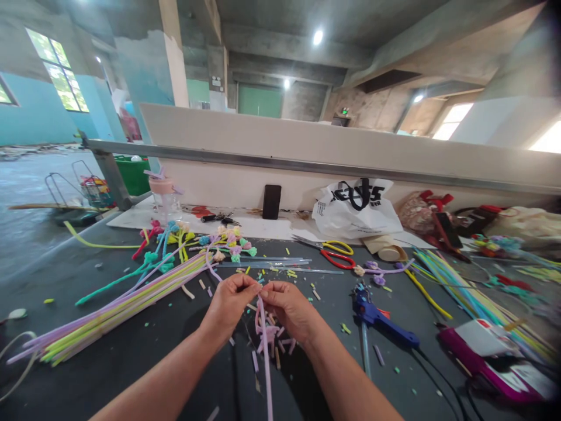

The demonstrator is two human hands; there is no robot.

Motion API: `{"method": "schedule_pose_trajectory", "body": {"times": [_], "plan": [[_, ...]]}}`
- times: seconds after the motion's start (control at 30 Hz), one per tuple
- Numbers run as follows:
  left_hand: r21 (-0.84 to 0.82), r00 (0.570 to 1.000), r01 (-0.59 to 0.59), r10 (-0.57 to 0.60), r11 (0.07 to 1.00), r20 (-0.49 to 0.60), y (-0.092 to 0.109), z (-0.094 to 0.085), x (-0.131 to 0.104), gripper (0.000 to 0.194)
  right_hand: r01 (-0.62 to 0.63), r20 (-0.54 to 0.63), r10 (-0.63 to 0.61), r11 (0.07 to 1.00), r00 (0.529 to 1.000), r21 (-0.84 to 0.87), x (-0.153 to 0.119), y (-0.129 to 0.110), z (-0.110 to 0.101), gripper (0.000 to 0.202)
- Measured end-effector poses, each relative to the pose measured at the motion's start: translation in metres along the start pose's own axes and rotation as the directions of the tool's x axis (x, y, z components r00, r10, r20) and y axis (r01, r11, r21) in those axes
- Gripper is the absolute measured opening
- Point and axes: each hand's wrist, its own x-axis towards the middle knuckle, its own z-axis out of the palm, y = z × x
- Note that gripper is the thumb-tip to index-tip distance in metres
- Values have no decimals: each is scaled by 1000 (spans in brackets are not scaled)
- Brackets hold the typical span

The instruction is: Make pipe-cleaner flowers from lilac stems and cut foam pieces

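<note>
My left hand point(231, 301) and my right hand point(287, 304) meet fingertip to fingertip above the dark table. Both pinch the upper end of a light purple pipe cleaner point(265, 356), whose long tail hangs down toward me. The exact grip at the fingertips is small and partly hidden. Below the hands lies a pile of short cut pipe cleaner pieces point(269, 336), mostly pink and purple. To the left rests a bundle of long purple, yellow and pale pipe cleaners point(127, 307). A blue glue gun point(381, 321) stands to the right with its cord trailing toward me.
Scissors with red and yellow handles point(337, 255) lie behind the hands, near clear glue sticks point(272, 264). Finished pipe cleaner flowers point(228, 240) crowd the back left. A phone point(272, 202) leans on the back board; a white bag point(357, 210) and a purple device point(491, 362) are rightward.
</note>
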Motion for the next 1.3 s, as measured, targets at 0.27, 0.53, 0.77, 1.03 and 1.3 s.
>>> {"method": "schedule_pose_trajectory", "body": {"times": [0.27, 0.53, 0.77, 1.03, 1.3], "plan": [[-1, 1000, -22, 22, 1000, 19, -1, -1, 2, 12, -18, 54, 21, 998, 998, -61, 0, -1, -6, 27], [-132, 998, 66, -63, 989, 29, 10, 16, -13, 24, 107, -149, -108, 994, 983, -12, 2, -6, -6, 21], [23, 948, 172, -171, 985, 269, 9, 21, -21, 12, 188, -273, -230, 967, 934, -173, 8, -6, -21, 11], [547, 820, -523, 210, 654, 533, 30, -19, -4, 17, 78, -93, -124, 914, 988, -398, 6, -7, -24, 6], [493, 899, -395, 216, 775, 380, 34, -22, 3, 12, 250, 262, -148, 875, 954, -414, -7, -8, -13, 10]]}}
